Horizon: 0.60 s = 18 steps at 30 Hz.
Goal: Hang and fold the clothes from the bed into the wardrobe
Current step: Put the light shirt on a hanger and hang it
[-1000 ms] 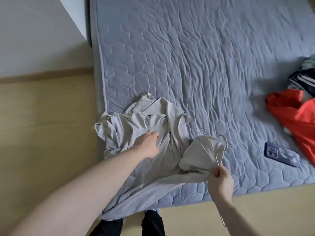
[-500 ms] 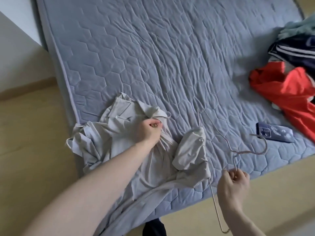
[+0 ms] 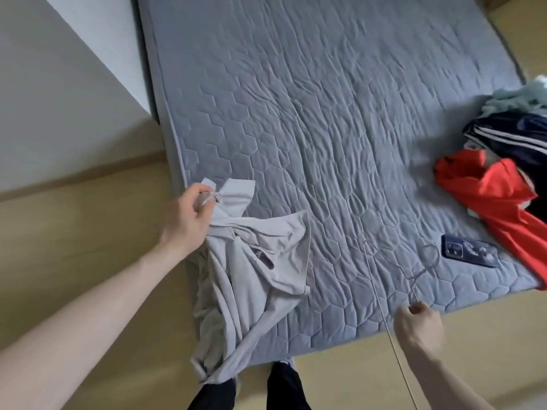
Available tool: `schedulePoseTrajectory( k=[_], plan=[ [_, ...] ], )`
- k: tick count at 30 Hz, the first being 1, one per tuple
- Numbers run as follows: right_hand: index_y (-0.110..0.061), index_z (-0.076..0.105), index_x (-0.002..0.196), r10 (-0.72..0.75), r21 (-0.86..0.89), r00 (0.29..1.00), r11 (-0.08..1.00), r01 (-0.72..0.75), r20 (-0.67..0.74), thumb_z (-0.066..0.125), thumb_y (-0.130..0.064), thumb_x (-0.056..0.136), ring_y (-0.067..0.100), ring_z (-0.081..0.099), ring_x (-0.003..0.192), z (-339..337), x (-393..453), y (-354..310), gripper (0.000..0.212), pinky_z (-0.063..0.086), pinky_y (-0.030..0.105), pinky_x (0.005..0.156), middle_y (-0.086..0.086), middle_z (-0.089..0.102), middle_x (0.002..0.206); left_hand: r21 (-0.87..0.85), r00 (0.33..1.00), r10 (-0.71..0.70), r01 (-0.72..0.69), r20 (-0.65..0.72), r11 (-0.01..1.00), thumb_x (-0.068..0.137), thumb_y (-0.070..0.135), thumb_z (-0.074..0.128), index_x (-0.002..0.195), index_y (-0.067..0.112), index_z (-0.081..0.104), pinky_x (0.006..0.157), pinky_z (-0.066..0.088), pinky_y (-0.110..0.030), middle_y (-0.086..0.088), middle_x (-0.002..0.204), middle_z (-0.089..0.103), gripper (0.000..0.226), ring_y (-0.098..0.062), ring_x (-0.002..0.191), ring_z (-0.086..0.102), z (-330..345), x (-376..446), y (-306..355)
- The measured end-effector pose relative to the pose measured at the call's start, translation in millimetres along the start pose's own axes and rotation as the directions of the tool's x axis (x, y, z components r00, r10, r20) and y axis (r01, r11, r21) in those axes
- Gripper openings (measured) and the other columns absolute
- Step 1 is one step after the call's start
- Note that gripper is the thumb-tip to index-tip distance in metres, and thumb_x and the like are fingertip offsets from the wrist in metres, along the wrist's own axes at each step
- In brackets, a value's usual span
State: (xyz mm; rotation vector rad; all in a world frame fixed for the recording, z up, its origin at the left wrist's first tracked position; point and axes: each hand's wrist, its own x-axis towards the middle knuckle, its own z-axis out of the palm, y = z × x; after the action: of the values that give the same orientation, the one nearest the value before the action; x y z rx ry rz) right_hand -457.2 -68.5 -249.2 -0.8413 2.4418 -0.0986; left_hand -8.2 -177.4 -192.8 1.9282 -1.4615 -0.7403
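Note:
A pale grey garment (image 3: 260,261) hangs from my left hand (image 3: 189,217), which grips it near its collar at the bed's left front corner. The cloth trails down over the mattress edge toward the floor. My right hand (image 3: 418,324) pinches a thin wire hanger (image 3: 381,294) at the front edge of the bed. The hanger lies free of the garment, its hook resting on the quilt near a phone. A pile of other clothes (image 3: 503,161) lies at the right: a red piece, a dark striped one and a pale green one.
The grey quilted bed (image 3: 296,113) fills the view. A dark phone (image 3: 469,254) lies near its front right edge. Wooden floor (image 3: 74,247) runs left and in front; a white wall (image 3: 59,84) stands at the left. My dark-clad legs (image 3: 284,386) stand at the bed's front.
The hanger has come out of the garment and now lies bare on the quilt. My left hand has lifted the garment by its collar and pulled it left toward the bed corner.

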Motion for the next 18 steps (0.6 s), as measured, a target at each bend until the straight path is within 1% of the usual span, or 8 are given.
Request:
schedulePoseTrajectory(
  k=[3, 6, 9, 11, 13, 15, 16, 18],
  plan=[
    [-0.01, 0.043, 0.06, -0.115, 0.0, 0.993, 0.993, 0.115, 0.042, 0.059, -0.006, 0.081, 0.032, 0.046, 0.063, -31, -22, -17, 0.027, 0.043, 0.039, 0.064, 0.016, 0.053, 0.074, 0.236, 0.978, 0.168, -0.194, 0.126, 0.952, 0.096, 0.002, 0.063, 0.107, 0.008, 0.063, 0.071, 0.031, -0.028, 0.004, 0.096, 0.06, 0.013, -0.013, 0.081, 0.048, -45, -13, 33],
    [-0.01, 0.047, 0.065, -0.263, 0.081, 0.957, 0.964, 0.255, 0.12, 0.062, -0.008, 0.085, 0.027, 0.05, 0.063, -52, -48, -63, 0.025, 0.042, 0.039, 0.063, 0.009, 0.054, 0.072, 0.274, 0.979, 0.133, -0.173, 0.156, 0.946, 0.094, -0.01, 0.055, 0.105, 0.003, 0.061, 0.071, 0.034, -0.034, -0.007, 0.097, 0.062, 0.019, -0.025, 0.085, 0.054, -83, -24, 70],
    [-0.005, 0.056, 0.077, -0.443, 0.227, 0.877, 0.888, 0.4, 0.187, 0.069, -0.014, 0.088, 0.03, 0.055, 0.069, -80, -83, -127, 0.019, 0.043, 0.035, 0.062, 0.008, 0.059, 0.073, 0.298, 0.992, 0.102, -0.121, 0.079, 0.947, 0.093, -0.012, 0.053, 0.104, 0.006, 0.063, 0.067, 0.028, -0.031, -0.002, 0.088, 0.059, 0.023, -0.025, 0.082, 0.052, -131, -43, 113],
    [-0.009, 0.061, 0.087, -0.575, 0.306, 0.792, 0.807, 0.506, 0.206, 0.077, -0.019, 0.088, 0.023, 0.055, 0.071, -99, -111, -172, 0.019, 0.041, 0.029, 0.062, 0.002, 0.059, 0.08, 0.302, 0.99, 0.144, -0.14, 0.011, 0.943, 0.089, -0.014, 0.055, 0.101, 0.008, 0.064, 0.064, 0.026, -0.03, 0.003, 0.083, 0.059, 0.027, -0.025, 0.076, 0.053, -164, -57, 143],
    [-0.02, 0.062, 0.1, -0.685, 0.355, 0.693, 0.72, 0.596, 0.227, 0.083, -0.028, 0.085, 0.008, 0.05, 0.069, -115, -142, -214, 0.026, 0.039, 0.021, 0.059, -0.007, 0.054, 0.086, 0.29, 0.98, 0.198, -0.187, -0.01, 0.939, 0.087, -0.014, 0.056, 0.1, 0.014, 0.063, 0.061, 0.03, -0.026, 0.017, 0.077, 0.058, 0.032, -0.009, 0.069, 0.052, -197, -69, 176],
    [-0.029, 0.061, 0.11, -0.787, 0.387, 0.566, 0.614, 0.687, 0.244, 0.087, -0.038, 0.08, 0.004, 0.044, 0.064, -131, -172, -252, 0.041, 0.035, 0.019, 0.056, -0.012, 0.047, 0.084, 0.214, 0.969, 0.247, -0.243, 0.01, 0.946, 0.088, -0.013, 0.055, 0.097, 0.022, 0.062, 0.061, 0.036, -0.012, 0.025, 0.078, 0.06, 0.037, 0.002, 0.069, 0.055, -230, -77, 207],
    [-0.031, 0.059, 0.114, -0.837, 0.412, 0.486, 0.546, 0.729, 0.251, 0.089, -0.043, 0.076, 0.005, 0.043, 0.062, -144, -192, -273, 0.05, 0.035, 0.02, 0.056, -0.012, 0.046, 0.085, 0.18, 0.962, 0.274, -0.272, 0.015, 0.945, 0.089, -0.012, 0.055, 0.095, 0.027, 0.061, 0.063, 0.038, -0.008, 0.027, 0.081, 0.061, 0.04, 0.002, 0.069, 0.056, -252, -83, 227],
    [-0.033, 0.056, 0.12, -0.894, 0.475, 0.348, 0.445, 0.76, 0.282, 0.092, -0.052, 0.067, 0.005, 0.045, 0.066, -166, -225, -307, 0.067, 0.041, 0.024, 0.062, -0.015, 0.051, 0.096, 0.112, 0.953, 0.3, -0.303, 0.044, 0.946, 0.091, -0.007, 0.055, 0.094, 0.035, 0.056, 0.063, 0.041, -0.013, 0.02, 0.084, 0.063, 0.042, -0.007, 0.066, 0.055, -285, -88, 260]
  ],
)
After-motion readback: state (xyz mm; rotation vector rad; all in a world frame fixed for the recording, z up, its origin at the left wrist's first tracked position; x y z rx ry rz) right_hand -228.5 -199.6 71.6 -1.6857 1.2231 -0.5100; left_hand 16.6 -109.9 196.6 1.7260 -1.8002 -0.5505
